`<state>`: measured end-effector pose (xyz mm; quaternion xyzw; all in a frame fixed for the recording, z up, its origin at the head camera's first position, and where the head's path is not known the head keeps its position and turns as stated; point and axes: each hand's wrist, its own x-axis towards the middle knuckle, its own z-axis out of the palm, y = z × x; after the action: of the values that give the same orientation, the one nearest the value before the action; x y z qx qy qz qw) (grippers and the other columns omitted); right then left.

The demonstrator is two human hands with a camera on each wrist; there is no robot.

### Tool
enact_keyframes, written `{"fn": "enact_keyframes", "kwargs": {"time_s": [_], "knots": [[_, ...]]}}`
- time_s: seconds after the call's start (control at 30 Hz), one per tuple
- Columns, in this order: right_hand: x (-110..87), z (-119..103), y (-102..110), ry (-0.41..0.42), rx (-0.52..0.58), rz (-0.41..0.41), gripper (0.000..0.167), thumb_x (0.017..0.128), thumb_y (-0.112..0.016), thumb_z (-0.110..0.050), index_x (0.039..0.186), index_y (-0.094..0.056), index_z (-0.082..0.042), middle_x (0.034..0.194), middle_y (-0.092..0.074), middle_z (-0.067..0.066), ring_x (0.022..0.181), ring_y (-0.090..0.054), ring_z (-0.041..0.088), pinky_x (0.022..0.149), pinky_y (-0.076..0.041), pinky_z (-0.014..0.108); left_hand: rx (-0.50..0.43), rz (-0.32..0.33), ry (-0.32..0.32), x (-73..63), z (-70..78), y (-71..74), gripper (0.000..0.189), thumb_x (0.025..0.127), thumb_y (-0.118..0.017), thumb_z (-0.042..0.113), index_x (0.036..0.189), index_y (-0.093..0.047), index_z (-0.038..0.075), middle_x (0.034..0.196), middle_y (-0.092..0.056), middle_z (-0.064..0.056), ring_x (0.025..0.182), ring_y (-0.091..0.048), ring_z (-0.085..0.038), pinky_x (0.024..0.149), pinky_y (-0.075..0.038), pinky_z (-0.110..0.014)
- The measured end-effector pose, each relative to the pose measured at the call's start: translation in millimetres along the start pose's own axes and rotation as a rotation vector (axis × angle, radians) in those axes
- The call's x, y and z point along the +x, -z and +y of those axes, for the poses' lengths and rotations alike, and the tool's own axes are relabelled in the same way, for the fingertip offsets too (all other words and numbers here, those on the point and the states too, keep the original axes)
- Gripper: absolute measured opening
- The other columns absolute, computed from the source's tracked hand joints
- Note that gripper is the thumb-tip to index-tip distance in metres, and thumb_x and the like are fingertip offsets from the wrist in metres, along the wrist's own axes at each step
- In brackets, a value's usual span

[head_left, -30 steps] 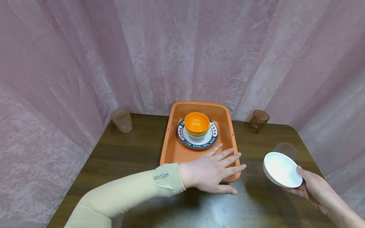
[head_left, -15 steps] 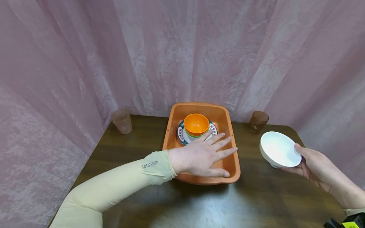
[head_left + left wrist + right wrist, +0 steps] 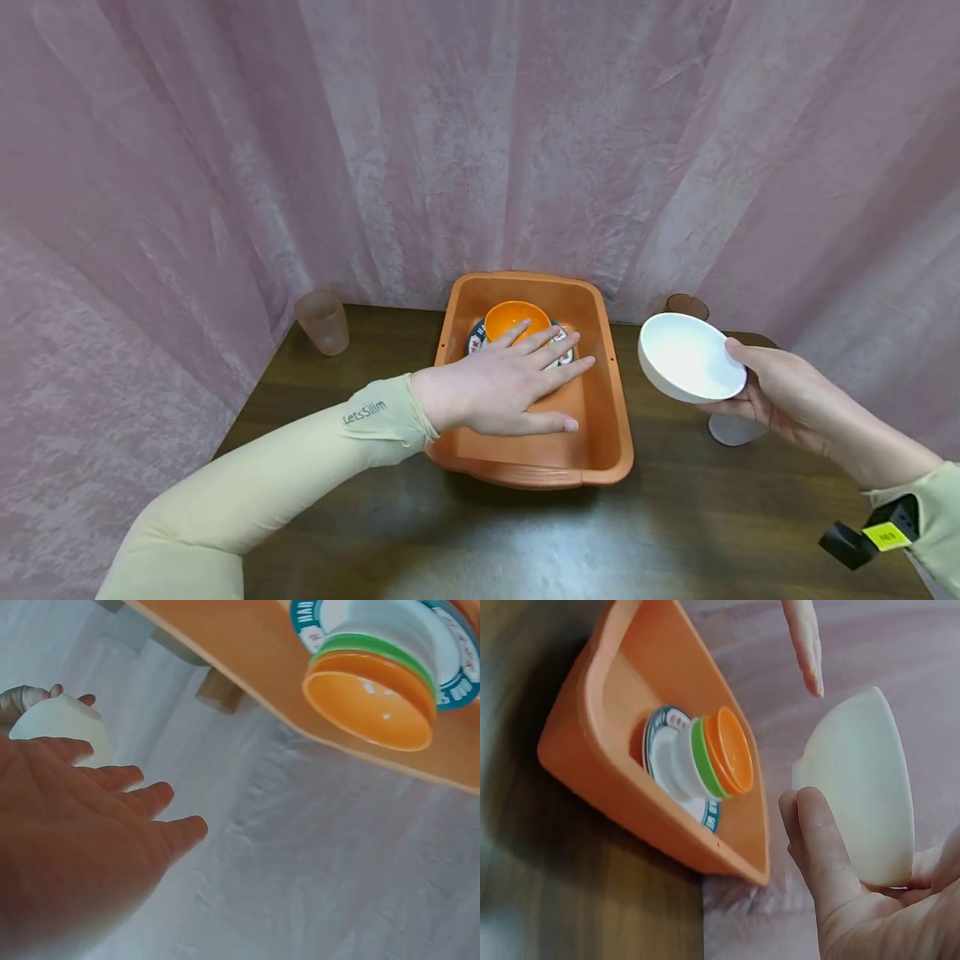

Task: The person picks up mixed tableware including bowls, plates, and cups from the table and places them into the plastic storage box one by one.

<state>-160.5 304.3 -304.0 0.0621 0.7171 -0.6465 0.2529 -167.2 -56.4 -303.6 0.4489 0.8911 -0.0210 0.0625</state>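
My right hand grips a white bowl by its right side, thumb near the rim and fingers beneath, raised over the table right of the orange tub. Above the tub hovers my left hand, palm down with fingers spread and straight, holding nothing. Inside the tub, a stack of nested bowls, orange on top with green and white below, stands on plates with a dark patterned rim. In the head view my left hand partly covers this stack.
On the table, a frosted pinkish cup stands at the back left. A brown glass at the back right is mostly behind the held bowl. A clear cup stands partly hidden below my right hand. Pink curtain hangs behind.
My right hand has carried the white bowl up and left, toward the tub. My left hand has shifted left and farther back, over the stacked bowls.
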Motion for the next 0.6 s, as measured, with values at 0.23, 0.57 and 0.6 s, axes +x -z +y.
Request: {"fn": "enact_keyframes", "kwargs": {"time_s": [0.23, 0.57, 0.6], "knots": [[21.7, -10, -32, 0.02, -0.074, -0.04, 0.075, 0.11, -0.03, -0.044, 0.16, -0.002, 0.004, 0.129, -0.052, 0.012, 0.101, -0.072, 0.013, 0.094, -0.058, 0.038, -0.046, 0.003, 0.056, -13.1, -23.2, -10.7, 0.079, 0.097, -0.026, 0.077, 0.163, -0.009, 0.036, 0.173, -0.005, -0.001, 0.159, -0.005, -0.031, 0.127, -0.003, -0.058], [52.4, -21, -73, 0.024, -0.051, -0.096, 0.067, 0.111, -0.027, -0.039, 0.161, -0.007, 0.001, 0.153, -0.032, 0.03, 0.105, -0.071, 0.017, 0.098, -0.056, 0.042, -0.05, 0.009, 0.164, -41.4, -55.1, -28.2, 0.081, 0.097, -0.03, 0.076, 0.163, -0.016, 0.031, 0.172, -0.009, -0.003, 0.16, -0.006, -0.028, 0.128, -0.004, -0.055], [55.2, -21, -76, 0.023, -0.051, -0.099, 0.067, 0.111, -0.028, -0.039, 0.161, -0.008, 0.001, 0.153, -0.033, 0.03, 0.105, -0.071, 0.017, 0.097, -0.056, 0.042, -0.053, 0.003, 0.176, -43.8, -57.9, -29.9, 0.081, 0.097, -0.03, 0.076, 0.163, -0.015, 0.032, 0.172, -0.008, -0.002, 0.16, -0.005, -0.027, 0.128, -0.004, -0.055]]}}
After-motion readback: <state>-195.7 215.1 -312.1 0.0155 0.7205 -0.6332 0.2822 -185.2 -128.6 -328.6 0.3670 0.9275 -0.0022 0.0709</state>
